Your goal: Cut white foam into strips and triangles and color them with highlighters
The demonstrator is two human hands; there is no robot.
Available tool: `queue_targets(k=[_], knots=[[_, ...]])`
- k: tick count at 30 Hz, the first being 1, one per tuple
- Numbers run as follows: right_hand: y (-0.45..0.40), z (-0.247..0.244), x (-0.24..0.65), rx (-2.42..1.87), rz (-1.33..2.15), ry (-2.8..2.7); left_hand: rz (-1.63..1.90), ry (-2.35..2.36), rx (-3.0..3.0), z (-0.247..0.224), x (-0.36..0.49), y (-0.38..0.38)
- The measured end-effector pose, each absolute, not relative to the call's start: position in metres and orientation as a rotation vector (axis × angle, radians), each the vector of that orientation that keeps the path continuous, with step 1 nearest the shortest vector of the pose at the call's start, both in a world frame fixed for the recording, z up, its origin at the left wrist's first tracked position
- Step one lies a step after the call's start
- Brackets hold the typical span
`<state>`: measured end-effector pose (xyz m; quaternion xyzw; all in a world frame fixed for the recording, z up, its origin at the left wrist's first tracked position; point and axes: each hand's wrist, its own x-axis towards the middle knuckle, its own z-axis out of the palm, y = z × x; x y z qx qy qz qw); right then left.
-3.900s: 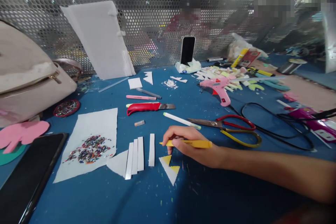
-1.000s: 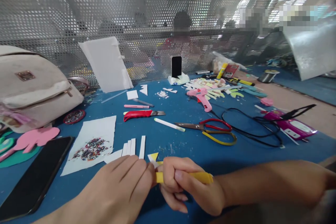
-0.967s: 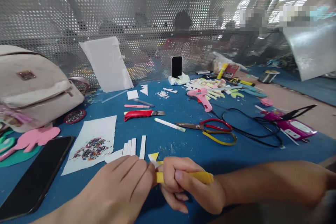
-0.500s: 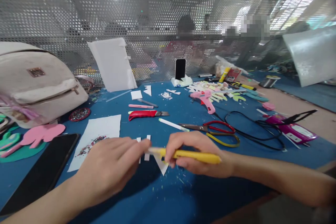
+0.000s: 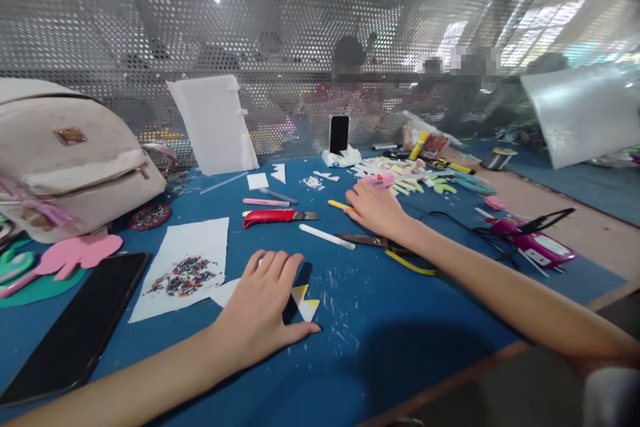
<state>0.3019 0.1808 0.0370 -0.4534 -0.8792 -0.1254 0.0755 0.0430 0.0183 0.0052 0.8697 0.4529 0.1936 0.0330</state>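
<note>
My left hand (image 5: 257, 307) rests palm down with its fingers curved and thumb out to the side, holding nothing visible. White paper pieces lie under and around it; one pointed piece with yellow tips (image 5: 307, 305) shows between thumb and fingers. Farther out, my right hand (image 5: 376, 210) is closed round a yellow marker (image 5: 339, 204), whose end sticks out left of the fingers. The palm hides the rest of the marker. Just beyond that hand is a pink glue gun (image 5: 384, 179), partly covered. Scissors (image 5: 367, 240) lie below the right hand, their handles partly behind the forearm.
A red cutter (image 5: 270, 217), pens and a white marker (image 5: 327, 237) lie mid-table. Left are a backpack (image 5: 75, 153), a black tablet (image 5: 80, 327) and beads on paper (image 5: 210, 233). Behind stands a phone (image 5: 339, 134); at right is a purple pouch (image 5: 537, 243).
My right hand has moved away and up to beside the glue gun, taking the yellow marker from near my left hand. My left hand has opened and settled over the white pieces.
</note>
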Motion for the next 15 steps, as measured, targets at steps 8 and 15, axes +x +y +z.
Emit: queue_targets(k=[8, 15], knots=[[0.139, 0.035, 0.269, -1.123, -0.018, -2.798, 0.567, 1.331, 2.642, 0.007, 0.039, 0.013], [0.127, 0.040, 0.265, -1.024, 0.356, -2.775, 0.576, 1.260, 2.567, 0.007, 0.028, 0.013]])
